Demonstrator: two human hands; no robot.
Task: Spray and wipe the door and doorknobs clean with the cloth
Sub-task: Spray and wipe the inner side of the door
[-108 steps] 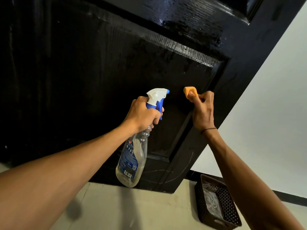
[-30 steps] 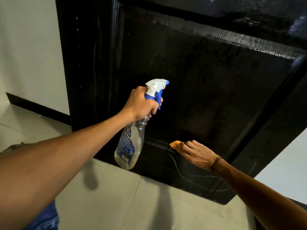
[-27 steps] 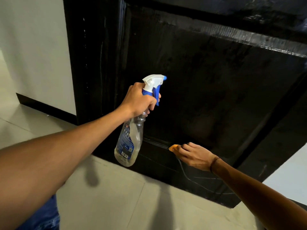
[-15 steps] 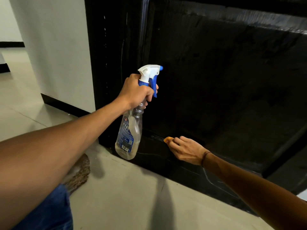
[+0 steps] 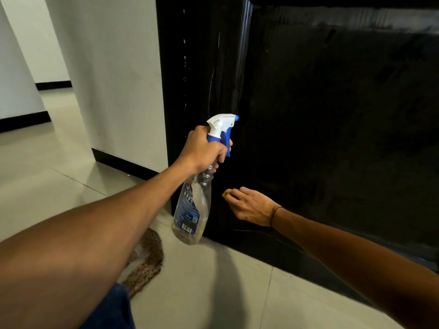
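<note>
The cloth [image 5: 227, 192], clenched in the right hand [image 5: 253, 206], should be pressed flat along the door [image 5: 332, 138] (lower corner); the spray bottle [image 5: 193, 205] is gripped by the left hand [image 5: 202, 151].

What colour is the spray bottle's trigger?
Blue, beneath a white spray head; trigger shows clearly in the head view.

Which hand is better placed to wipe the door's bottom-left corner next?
Right. The right hand already grips the orange cloth against the lower door, near that corner. The left hand holds the spray bottle higher up, with no cloth.
</note>
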